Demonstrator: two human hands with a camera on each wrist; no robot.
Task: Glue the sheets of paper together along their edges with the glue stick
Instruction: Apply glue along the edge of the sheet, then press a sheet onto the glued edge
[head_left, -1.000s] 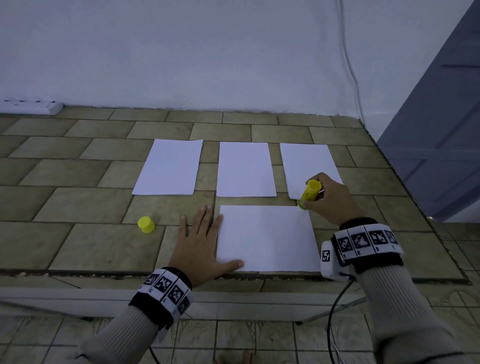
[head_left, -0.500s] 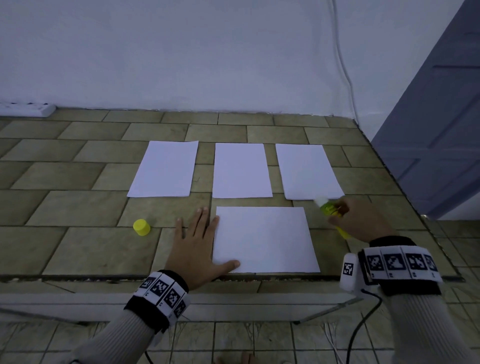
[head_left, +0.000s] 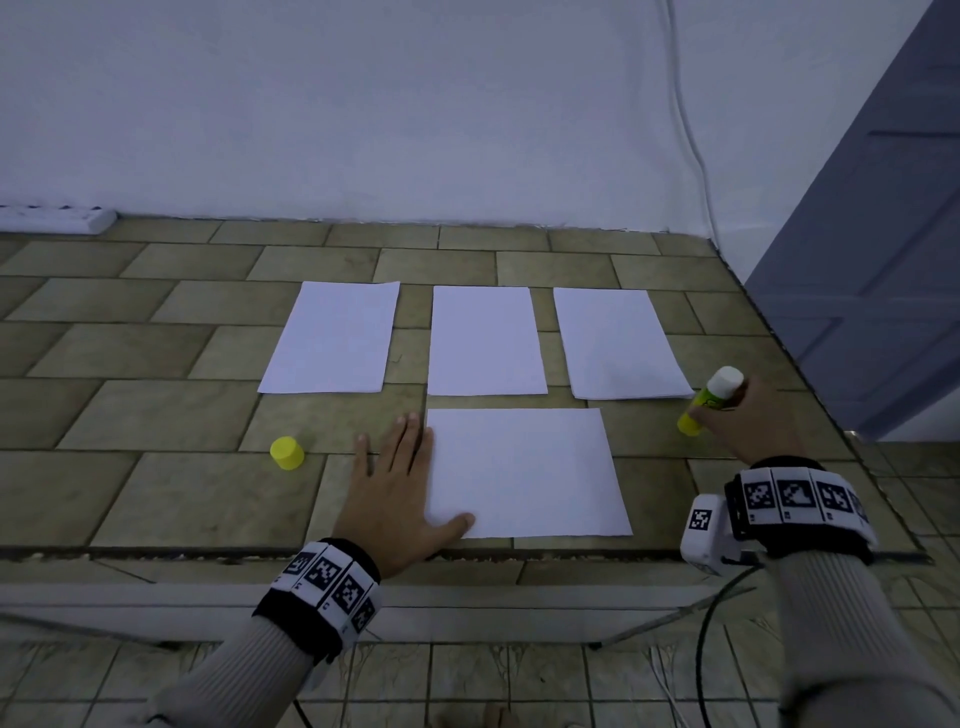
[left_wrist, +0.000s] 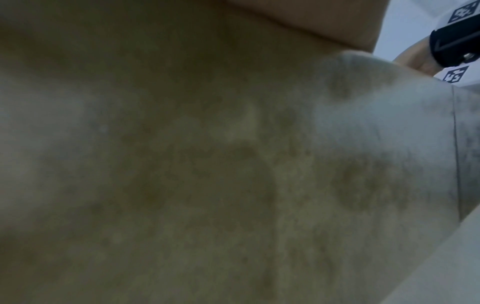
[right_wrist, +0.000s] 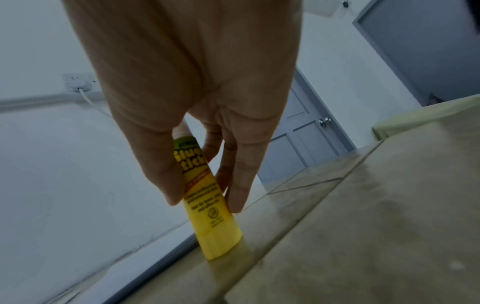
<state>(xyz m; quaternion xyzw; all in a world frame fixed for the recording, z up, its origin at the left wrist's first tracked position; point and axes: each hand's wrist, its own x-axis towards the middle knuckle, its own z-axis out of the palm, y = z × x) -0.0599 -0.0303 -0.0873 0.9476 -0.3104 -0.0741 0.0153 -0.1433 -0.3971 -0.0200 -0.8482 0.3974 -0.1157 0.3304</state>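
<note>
- The right hand (head_left: 748, 421), at the right edge of the head view, grips the glue stick (head_left: 709, 400) between thumb and fingers, white glue end up and tilted, its yellow base touching the worktop (head_left: 156, 493). The right wrist view shows the glue stick (right_wrist: 205, 197) standing base down on the tiled surface with the fingers (right_wrist: 241, 185) wrapped round its label.
- The stick sits just beside the lower right corner of the right sheet (head_left: 618, 343), off the paper; I judge it is being parked there, clear of the sheets, so glue does not smear them.
- The left hand (head_left: 395, 499) lies flat with fingers straight at lower centre, thumb on the near left corner of the front sheet (head_left: 524, 473), probably to pin it against sliding.
- The left wrist view is blurred tile close up, which fits a wrist resting low on the worktop.
- Three sheets lie in a row above the front one: the left sheet (head_left: 332, 338), the middle sheet (head_left: 485, 340) and the right one, each apart from the others, with tile showing between. No edges overlap yet, so joining is not done.
- The yellow cap (head_left: 287, 453) stands on the worktop left of the left hand, well apart from the stick, within reach for recapping.
- Whether glue already lies on the front sheet's edge cannot be told.
</note>
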